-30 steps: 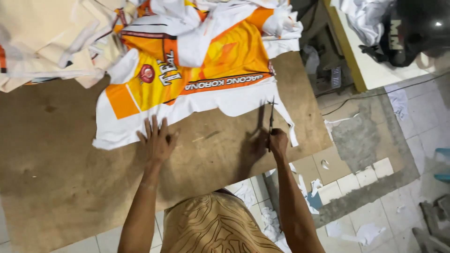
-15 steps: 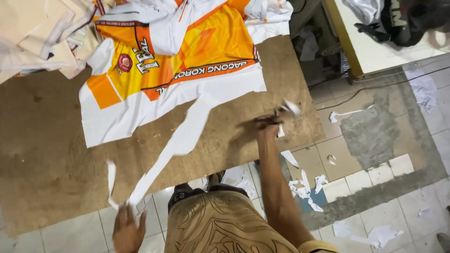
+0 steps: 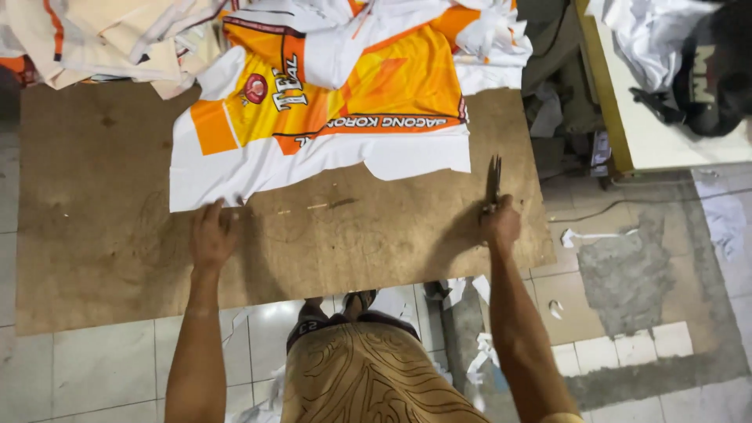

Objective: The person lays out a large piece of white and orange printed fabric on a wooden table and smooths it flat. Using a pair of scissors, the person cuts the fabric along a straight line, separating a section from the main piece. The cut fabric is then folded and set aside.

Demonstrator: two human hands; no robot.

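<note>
An orange, yellow and white printed fabric sheet (image 3: 337, 117) lies spread on a brown wooden board (image 3: 102, 227). My left hand (image 3: 211, 235) rests flat on the board, fingertips touching the sheet's lower left edge. My right hand (image 3: 501, 223) grips a pair of dark scissors (image 3: 494, 182), blades pointing away from me, just right of the sheet's lower right corner. The scissor blades look closed and sit on the bare board.
More folded cream and white fabric (image 3: 117, 39) is piled at the board's far left. A white table (image 3: 666, 133) with a dark bag (image 3: 705, 70) stands at the right. White fabric scraps (image 3: 470, 360) litter the tiled floor by my feet.
My left hand, which was down at my side dropping a cut white strip, has come back up onto the board at the sheet's edge. The strip is gone from the sheet.
</note>
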